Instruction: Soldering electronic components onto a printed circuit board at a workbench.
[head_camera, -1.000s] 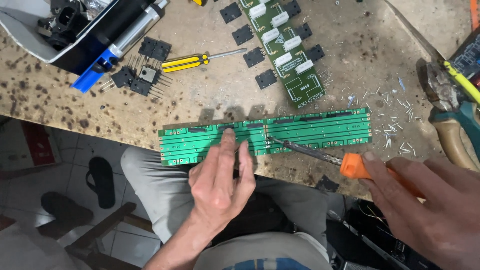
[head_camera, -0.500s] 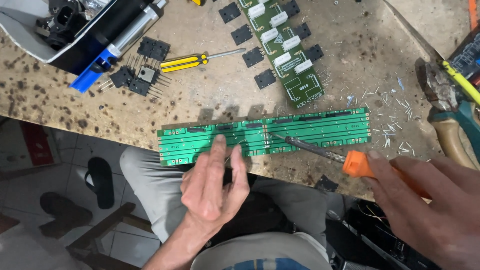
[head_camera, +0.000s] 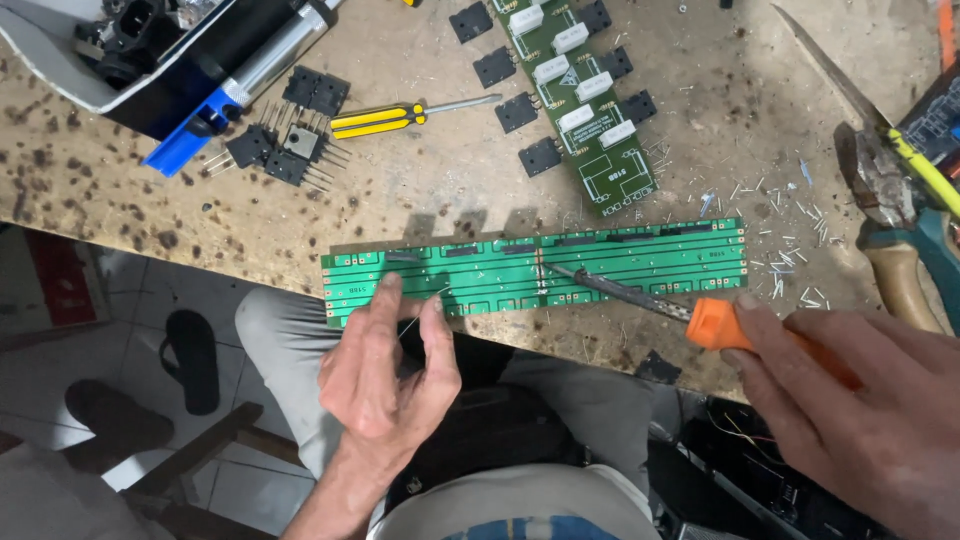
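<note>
At the far left, a white tray (head_camera: 60, 85) holds a black cylindrical part with a blue plastic end (head_camera: 185, 140), and loose black transistors (head_camera: 285, 145) with thin wire legs lie beside it on the speckled, worn desk (head_camera: 130, 200). A yellow-and-black screwdriver (head_camera: 395, 118) lies past them. The long green circuit board (head_camera: 620, 265), glossy with pale traces, lies flat along the desk's near edge. The left hand (head_camera: 385, 385) rests at the board's left part, its fingers (head_camera: 385, 300) loosely curled and pinching a thin strand of wire, fingertips touching the board's edge. Above, a second, narrower green board (head_camera: 590, 120) carries white blocks, with flat black square components (head_camera: 520, 110) scattered around it. A dark metal soldering iron (head_camera: 640, 295) touches the long board near its middle; the right hand (head_camera: 860, 420) has its fingers wrapped around the iron's orange handle. Cut wire clippings (head_camera: 790, 250) litter the desk, and rusty pliers (head_camera: 890, 210) with teal grips lie at the far right.
</note>
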